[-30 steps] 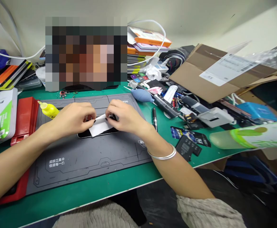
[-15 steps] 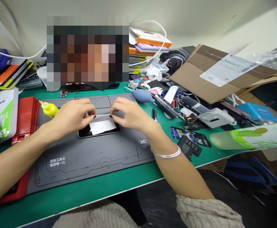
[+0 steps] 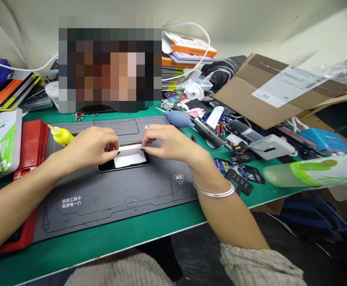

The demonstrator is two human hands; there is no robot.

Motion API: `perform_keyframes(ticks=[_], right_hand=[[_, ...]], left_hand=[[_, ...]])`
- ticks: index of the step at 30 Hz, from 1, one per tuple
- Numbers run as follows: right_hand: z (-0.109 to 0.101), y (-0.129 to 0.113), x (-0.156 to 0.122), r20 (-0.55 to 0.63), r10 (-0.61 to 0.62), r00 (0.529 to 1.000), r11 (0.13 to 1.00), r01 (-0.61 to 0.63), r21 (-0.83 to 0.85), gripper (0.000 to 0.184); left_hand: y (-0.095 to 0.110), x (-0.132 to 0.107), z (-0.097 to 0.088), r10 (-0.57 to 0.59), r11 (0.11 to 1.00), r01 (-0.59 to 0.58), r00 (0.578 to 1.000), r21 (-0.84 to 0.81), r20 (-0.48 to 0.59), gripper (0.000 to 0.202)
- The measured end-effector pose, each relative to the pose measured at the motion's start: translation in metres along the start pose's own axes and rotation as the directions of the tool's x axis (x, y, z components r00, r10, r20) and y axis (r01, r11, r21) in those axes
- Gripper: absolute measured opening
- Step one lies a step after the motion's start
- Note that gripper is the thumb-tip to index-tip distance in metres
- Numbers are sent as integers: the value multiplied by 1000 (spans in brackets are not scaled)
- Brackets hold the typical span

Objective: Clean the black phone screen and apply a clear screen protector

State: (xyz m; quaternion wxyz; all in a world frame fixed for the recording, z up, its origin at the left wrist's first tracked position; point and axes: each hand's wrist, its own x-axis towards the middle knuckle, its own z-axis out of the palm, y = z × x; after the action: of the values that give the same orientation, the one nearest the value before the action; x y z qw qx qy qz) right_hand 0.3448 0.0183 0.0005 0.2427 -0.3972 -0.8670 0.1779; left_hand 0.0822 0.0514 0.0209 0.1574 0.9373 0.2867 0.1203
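Note:
A smartphone (image 3: 105, 166) with a black glass face lies flat on a grey work mat (image 3: 116, 198). Over the middle of its glass is a white sheet (image 3: 130, 161), bent so that its far part stands up from the phone. My left hand (image 3: 97, 145) pinches the left end of the raised part between thumb and fingers. At the opposite end, my right hand (image 3: 163, 143) pinches the sheet's right edge. Both hands are just above the phone, and the left fingers hide part of its left side.
Left of the mat are a yellow squeeze bottle (image 3: 60, 136) and a red case (image 3: 32, 145). A blue air blower (image 3: 179, 118), loose tools and a cardboard box (image 3: 257, 91) crowd the right. A green-capped tube (image 3: 304, 172) juts in from the right edge.
The raised part of the sheet tilts lower toward the phone. My right hand has shifted slightly to the right, and its forearm has swung outward a little. The left hand has barely moved.

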Motion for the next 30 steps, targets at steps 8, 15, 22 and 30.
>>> perform_keyframes(ticks=[8,15,22,30], right_hand=[[-5,-2,-2,109,-17,994,999,14,33,11],[-2,2,-3,222,-11,975,1000,5,29,12],[-3,2,-2,262,-8,965,1000,4,16,12],[-1,2,-2,288,13,958,1000,-16,7,12]], left_hand=[[3,0,-3,48,998,-43,991,-44,127,14],[5,0,-1,90,992,-69,970,-102,228,14],[10,0,-2,118,989,-90,959,-116,258,15],[12,-3,1,134,989,-117,960,-86,245,14]])
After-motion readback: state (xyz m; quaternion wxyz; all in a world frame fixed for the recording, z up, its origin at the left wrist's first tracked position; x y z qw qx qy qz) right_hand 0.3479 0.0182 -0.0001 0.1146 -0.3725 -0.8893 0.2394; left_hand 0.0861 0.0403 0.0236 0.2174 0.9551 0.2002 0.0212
